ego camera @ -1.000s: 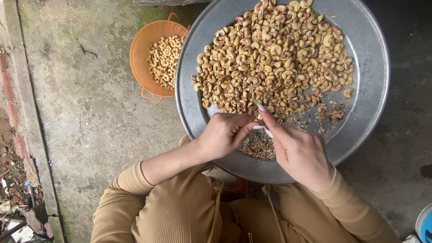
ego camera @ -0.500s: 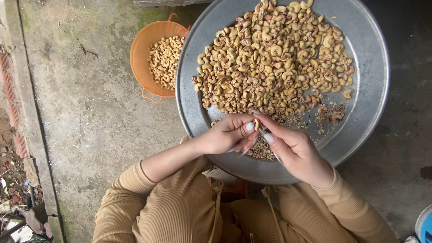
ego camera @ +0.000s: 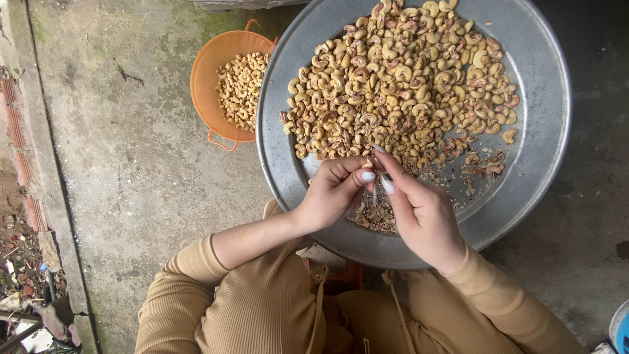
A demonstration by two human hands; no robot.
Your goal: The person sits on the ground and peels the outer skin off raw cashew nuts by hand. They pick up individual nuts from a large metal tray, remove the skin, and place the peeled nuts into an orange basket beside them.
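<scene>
Over the near part of a wide metal pan point(ego camera: 544, 137), both hands meet fingertip to fingertip. The left hand point(ego camera: 331, 196) curls its fingers inward, thumb and forefinger pinching a single cashew point(ego camera: 369, 164) that sits right at the point where the two hands touch. The right hand point(ego camera: 422, 213) comes in from the other side, its forefinger stretched along a thin metal blade point(ego camera: 375, 191) that pokes down between the hands; thumb and forefinger are pressed together around this tool, though the grip itself is partly hidden by the fingers. The held nut is small and mostly covered, so whether its skin is on or off cannot be told.

Just beyond the fingertips, touching distance away, lies the big heap of cashews point(ego camera: 400, 78), many with reddish-brown skin clinging to them, filling the far half of the pan. Directly beneath the hands, on the pan's floor, a small pile of skin scraps point(ego camera: 377, 216) has gathered, and more flakes are scattered to the right of the right hand.

Left of the pan, its rim tucked partly under the pan's edge, stands an orange basket point(ego camera: 209, 85) holding paler, peeled cashews point(ego camera: 239, 88). Both rest on rough concrete floor point(ego camera: 131, 170). Tan ribbed sleeves point(ego camera: 196, 262) cover both forearms.
</scene>
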